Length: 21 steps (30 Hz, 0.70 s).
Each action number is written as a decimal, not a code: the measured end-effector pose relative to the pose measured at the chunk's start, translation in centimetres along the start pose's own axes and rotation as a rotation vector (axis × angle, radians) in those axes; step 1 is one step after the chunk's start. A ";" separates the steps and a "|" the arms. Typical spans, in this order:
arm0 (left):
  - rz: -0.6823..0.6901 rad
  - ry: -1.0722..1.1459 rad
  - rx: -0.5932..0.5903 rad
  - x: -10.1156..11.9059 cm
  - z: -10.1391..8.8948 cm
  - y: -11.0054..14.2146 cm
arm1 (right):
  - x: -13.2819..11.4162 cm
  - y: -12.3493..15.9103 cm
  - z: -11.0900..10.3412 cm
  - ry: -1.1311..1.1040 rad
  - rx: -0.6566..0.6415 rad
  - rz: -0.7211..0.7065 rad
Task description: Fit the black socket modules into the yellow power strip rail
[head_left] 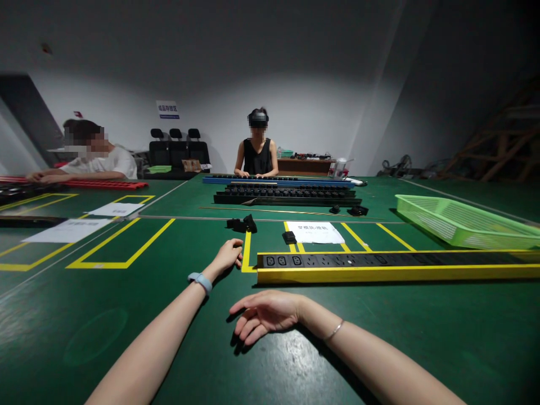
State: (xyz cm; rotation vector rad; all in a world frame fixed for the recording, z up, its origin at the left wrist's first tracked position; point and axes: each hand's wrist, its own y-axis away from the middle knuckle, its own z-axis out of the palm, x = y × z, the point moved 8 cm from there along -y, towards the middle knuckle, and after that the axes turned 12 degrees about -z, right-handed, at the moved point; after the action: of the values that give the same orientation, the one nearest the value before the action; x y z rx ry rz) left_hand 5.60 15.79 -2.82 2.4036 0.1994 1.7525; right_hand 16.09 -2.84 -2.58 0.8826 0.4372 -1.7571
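Note:
My left hand (228, 256) rests on the green table (105, 337), fingers loosely curled, just left of the end of a long yellow power strip (379, 267); a light blue band is on that wrist. It holds nothing I can see. My right hand (264, 318) lies nearer to me, palm down with fingers spread and empty, a thin bracelet on the wrist. Small black parts (242, 224) and another black piece (289, 237) lie beyond my left hand. A white label sheet (314, 232) sits behind the strip.
A green mesh basket (459, 222) stands at the right. Across the table a person works on a blue strip (278, 180) with black strips (287, 196) in front. Another person leans over red strips (105, 184) at the left. Yellow tape boxes and paper sheets (67, 230) mark the table.

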 end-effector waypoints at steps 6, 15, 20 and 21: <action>0.007 0.073 0.285 0.7 -1.9 -4.3 | 0.3 -0.2 -0.2 0.011 -0.003 0.014; -0.031 0.148 0.395 1.2 -1.9 -7.8 | 0.4 -0.5 -0.2 -0.023 -0.040 0.005; -0.050 0.148 0.336 1.0 -2.1 -6.7 | 0.4 -0.5 -0.2 -0.028 -0.030 0.020; -0.056 0.147 0.310 1.1 -2.1 -6.3 | 0.4 -0.4 -0.2 -0.028 -0.027 0.021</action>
State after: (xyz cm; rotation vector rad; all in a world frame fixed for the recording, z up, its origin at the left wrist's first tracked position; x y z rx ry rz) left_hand 3.83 22.31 -2.51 2.4372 0.5914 2.0016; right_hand 15.71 -2.80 -3.08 0.8394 0.4309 -1.7389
